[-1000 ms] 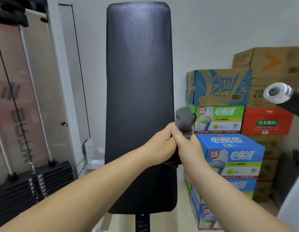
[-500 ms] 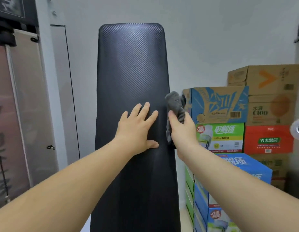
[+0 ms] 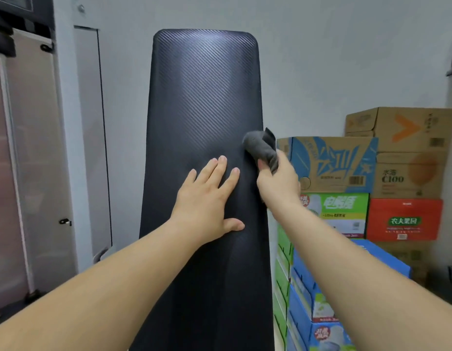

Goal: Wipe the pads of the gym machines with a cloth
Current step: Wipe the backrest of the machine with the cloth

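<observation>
A: Where's the cloth (image 3: 261, 148)?
B: The right hand (image 3: 279, 184) grips it, bunched, at the right edge of the pad (image 3: 204, 97). The left hand (image 3: 207, 198) lies flat, fingers straight, bracing the pad.
A: Best move?
B: Probably flatten it and stroke across. Boxes (image 3: 334, 163) crowd the right side; open room lies above and left.

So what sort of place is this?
Likely a gym corner doubling as storage: an upright black machine pad, a translucent guard panel left of it, and stacked drink cartons on the right.
</observation>
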The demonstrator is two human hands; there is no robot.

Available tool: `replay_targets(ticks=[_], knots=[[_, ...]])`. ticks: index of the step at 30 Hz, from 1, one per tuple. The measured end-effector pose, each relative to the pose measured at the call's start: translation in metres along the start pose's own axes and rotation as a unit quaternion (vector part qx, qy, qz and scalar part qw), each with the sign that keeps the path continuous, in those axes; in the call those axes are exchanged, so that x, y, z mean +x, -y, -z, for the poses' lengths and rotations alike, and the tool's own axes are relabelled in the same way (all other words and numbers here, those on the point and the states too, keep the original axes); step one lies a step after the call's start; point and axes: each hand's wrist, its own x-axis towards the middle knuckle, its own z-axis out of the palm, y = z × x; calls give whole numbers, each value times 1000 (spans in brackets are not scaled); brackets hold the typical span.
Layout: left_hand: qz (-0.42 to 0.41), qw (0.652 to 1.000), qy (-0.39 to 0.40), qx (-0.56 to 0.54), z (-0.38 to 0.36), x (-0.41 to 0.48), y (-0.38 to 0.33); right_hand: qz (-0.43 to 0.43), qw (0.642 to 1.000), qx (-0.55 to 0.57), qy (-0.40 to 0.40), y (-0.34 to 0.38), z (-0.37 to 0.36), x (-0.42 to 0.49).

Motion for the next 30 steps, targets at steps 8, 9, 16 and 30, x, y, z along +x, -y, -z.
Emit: replay_targets(ticks=[8,9,16,30], knots=[[9,1000,12,-3,4,-2,-11,-64,994,84,35,-31,17,-74],[9,1000,12,-1,3,-3,-12,-69,993,95,22,-16,16,-52],[5,1000,16,-7,-1,-5,-9,-36,995,96,4,75,-2,102],[2,997,-62,-46,-26,-58,-43,-77,995,64,21,-63,10,-117]])
